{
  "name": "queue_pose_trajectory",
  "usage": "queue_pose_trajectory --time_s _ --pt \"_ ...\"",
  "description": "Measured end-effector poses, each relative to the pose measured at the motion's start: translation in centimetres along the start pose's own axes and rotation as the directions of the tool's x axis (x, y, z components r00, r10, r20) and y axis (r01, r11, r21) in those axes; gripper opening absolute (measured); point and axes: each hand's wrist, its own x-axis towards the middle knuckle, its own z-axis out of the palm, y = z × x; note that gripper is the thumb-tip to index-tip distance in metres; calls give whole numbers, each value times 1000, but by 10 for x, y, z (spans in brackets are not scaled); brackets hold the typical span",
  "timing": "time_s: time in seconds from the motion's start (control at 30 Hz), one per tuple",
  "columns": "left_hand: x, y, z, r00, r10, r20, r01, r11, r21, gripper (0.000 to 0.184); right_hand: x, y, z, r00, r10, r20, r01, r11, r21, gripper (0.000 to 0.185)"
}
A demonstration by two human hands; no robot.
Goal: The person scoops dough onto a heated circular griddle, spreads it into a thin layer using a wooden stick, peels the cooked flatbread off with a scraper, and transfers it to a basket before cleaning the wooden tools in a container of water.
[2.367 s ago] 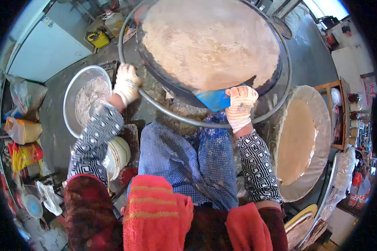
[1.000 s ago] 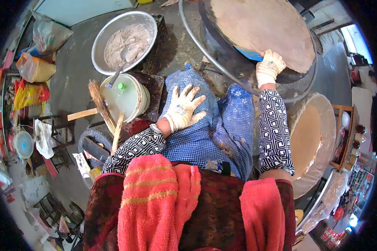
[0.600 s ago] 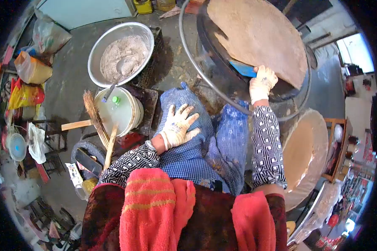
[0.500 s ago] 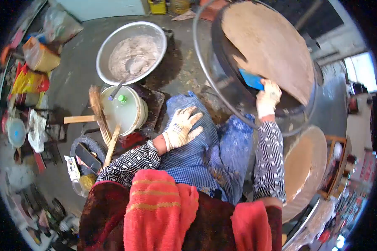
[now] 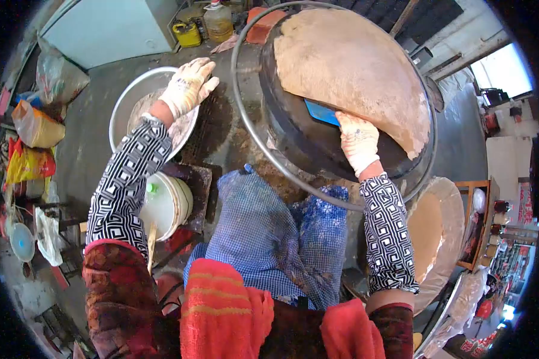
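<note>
My right hand, in a pale work glove, grips a blue scraper. The scraper's blade lies at the near edge of a large thin brown flatbread on a round dark griddle. Bare griddle surface shows along that edge. My left hand, also gloved, is raised with fingers spread and holds nothing. It is over the right side of a wide metal basin with a pale mixture inside, partly hidden by my hand and sleeve.
A metal hoop rings the griddle. Below the basin stands a white bucket of cloudy liquid with a green-capped bottle. A large round tray of flatbread is at my right. A yellow can and orange bricks sit at the back.
My left hand has lifted off my knee and moved forward to the basin. My right hand, still holding the scraper, has shifted slightly along the flatbread's edge. The view has turned a little.
</note>
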Motion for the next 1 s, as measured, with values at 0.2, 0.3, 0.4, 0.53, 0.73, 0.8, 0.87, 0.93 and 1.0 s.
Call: queue_pose_trajectory --time_s 0.2,0.3,0.4,0.53,0.73,0.8,0.87,0.93,1.0 --pt "31 12 22 856 438 273 -468 882 54 61 2 -7 -2 997 -53 -47 49 994 -95 30" --pt "27 74 25 745 457 487 -498 866 -51 50 4 -9 -4 999 -44 22 46 995 -92 30" --pt "-24 137 46 873 456 170 -454 889 -55 48 3 -9 2 994 -77 -82 72 995 -63 28" --pt "-55 306 11 955 158 252 -83 955 -283 29 5 -13 -2 983 -98 -155 85 992 -89 27" --pt "-115 489 5 937 130 -324 -333 612 -717 29 5 -16 3 993 -77 -90 66 990 -124 28" --pt "-128 471 -6 924 256 -283 -379 529 -759 24 6 -15 4 995 -51 -90 41 993 -114 27" --pt "-125 425 -21 922 387 -32 -255 542 -801 26 7 -14 7 994 -14 -105 4 996 -93 27" --pt "-125 361 -29 979 199 47 -95 645 -759 40 10 -13 11 994 -10 -109 -5 991 -135 26" --pt "-123 291 -30 997 34 -72 -75 697 -713 37 14 -16 7 994 27 -105 -34 997 -64 21"
